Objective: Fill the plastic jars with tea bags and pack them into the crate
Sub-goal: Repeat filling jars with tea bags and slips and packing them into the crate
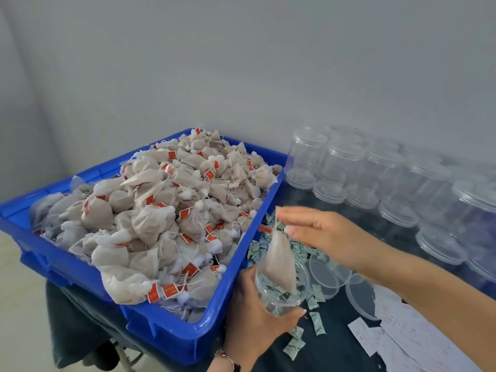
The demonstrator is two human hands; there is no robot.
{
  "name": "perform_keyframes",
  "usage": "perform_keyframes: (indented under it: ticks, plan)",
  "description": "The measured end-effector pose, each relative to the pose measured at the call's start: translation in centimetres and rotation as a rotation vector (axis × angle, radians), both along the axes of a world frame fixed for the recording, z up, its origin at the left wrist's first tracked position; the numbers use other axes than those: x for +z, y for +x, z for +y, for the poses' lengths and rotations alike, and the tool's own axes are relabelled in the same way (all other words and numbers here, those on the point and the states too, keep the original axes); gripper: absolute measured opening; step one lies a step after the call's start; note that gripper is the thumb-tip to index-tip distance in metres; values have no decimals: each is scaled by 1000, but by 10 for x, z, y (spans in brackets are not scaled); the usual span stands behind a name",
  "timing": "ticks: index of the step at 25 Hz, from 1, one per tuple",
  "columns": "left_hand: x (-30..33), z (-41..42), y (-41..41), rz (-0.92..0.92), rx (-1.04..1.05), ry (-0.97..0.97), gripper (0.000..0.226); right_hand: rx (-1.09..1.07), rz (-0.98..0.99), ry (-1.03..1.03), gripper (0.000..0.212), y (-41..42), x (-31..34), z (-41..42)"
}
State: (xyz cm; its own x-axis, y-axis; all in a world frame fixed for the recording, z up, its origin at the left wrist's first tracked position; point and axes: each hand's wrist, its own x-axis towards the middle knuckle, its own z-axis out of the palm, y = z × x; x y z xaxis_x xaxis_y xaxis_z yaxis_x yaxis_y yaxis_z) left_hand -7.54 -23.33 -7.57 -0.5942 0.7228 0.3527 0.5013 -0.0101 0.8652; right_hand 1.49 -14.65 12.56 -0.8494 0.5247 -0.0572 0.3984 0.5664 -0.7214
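On the dark table point(335, 353) to my right lie scattered small green-and-white sachets point(294, 348), loose clear lids point(323, 277), and white paper slips point(402, 342) printed in red. A plain grey wall point(241, 63) stands beyond.

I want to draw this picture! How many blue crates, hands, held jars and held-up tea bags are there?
Blue crate: 1
Hands: 2 (left hand, right hand)
Jar held in the left hand: 1
Tea bag pinched by the right hand: 1
Total: 5
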Motion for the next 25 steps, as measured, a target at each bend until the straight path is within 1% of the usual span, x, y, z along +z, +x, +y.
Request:
perform_keyframes:
  ticks: [2,3,5,6,7,8,9,11,12,13,14,16,19,21,23,25]
  plan:
    - [2,-1,0,2,-7,6,96,32,-160,133,30,1,-11,-2]
    - [3,-1,0,-20,-17,9,95,14,-159,222,27,-1,-15,-5]
    - [6,-1,1,-65,-34,9,93,-32,-29,316,18,-18,-18,-11]
    - [8,-1,1,-83,-42,10,92,-7,22,326,17,-32,-20,-12]
    - [10,-1,1,-102,-56,13,92,44,27,353,20,-50,-24,-12]
    - [11,-1,1,-113,-69,14,91,96,-26,407,24,-69,-31,-13]
    - [13,0,1,-113,-73,23,91,136,-120,482,25,-89,-39,-12]
    - [17,0,0,-95,-69,50,84,175,-344,636,18,-123,-57,-12]
    - [18,0,-1,-92,-70,44,81,182,-431,670,12,-133,-64,-13]
    - [19,0,-1,-96,-74,32,81,184,-466,683,10,-138,-68,-13]
    - [17,0,-1,-107,-79,22,83,174,-460,689,11,-140,-69,-12]
    - [13,1,0,-153,-97,11,89,139,-364,698,15,-131,-58,-9]
    - [9,0,1,-188,-93,-39,94,34,-131,502,15,-96,-21,-5]
    - [9,-1,1,-163,-76,-62,95,-13,-16,466,10,-64,5,-2]
    - [8,-2,0,-120,-49,-72,98,-32,29,480,16,-33,23,0]
    - [7,-2,0,-92,-38,-58,98,-37,-38,459,14,-11,26,1]
